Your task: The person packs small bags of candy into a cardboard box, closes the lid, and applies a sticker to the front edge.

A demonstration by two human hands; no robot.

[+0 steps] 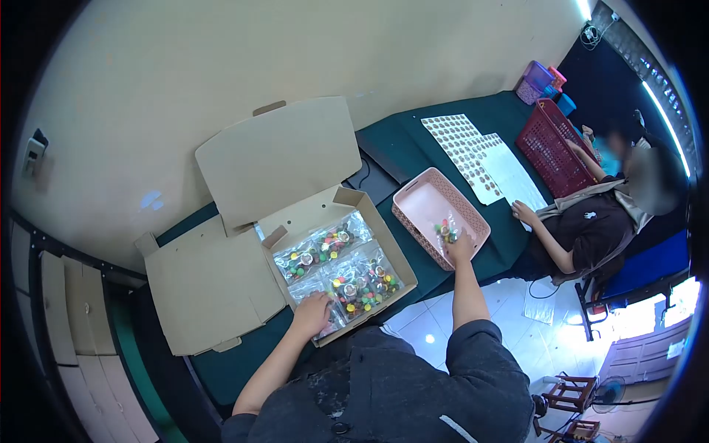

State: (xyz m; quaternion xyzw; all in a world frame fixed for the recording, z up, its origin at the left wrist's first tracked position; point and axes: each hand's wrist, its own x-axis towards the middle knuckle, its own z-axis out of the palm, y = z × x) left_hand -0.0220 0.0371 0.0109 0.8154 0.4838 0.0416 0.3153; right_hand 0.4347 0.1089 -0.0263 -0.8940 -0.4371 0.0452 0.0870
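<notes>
My right hand [461, 246] is inside a pink basket [422, 193], closed on a small clear bag of colourful pieces [446, 229]. To the left, my left hand [313, 314] rests at the near left corner of an open cardboard box [399, 255], over clear bags. Its fingers are bent, and whether they grip a bag is unclear. Inside the box lie several clear bags of red, green and yellow pieces [363, 286].
Sticker sheets [461, 151] and a white sheet [509, 170] lie right of the basket. A co-worker [591, 229] sits beyond, near a dark red basket [550, 140]. A flattened cardboard piece [210, 284] lies left, and stools [572, 391] stand at lower right.
</notes>
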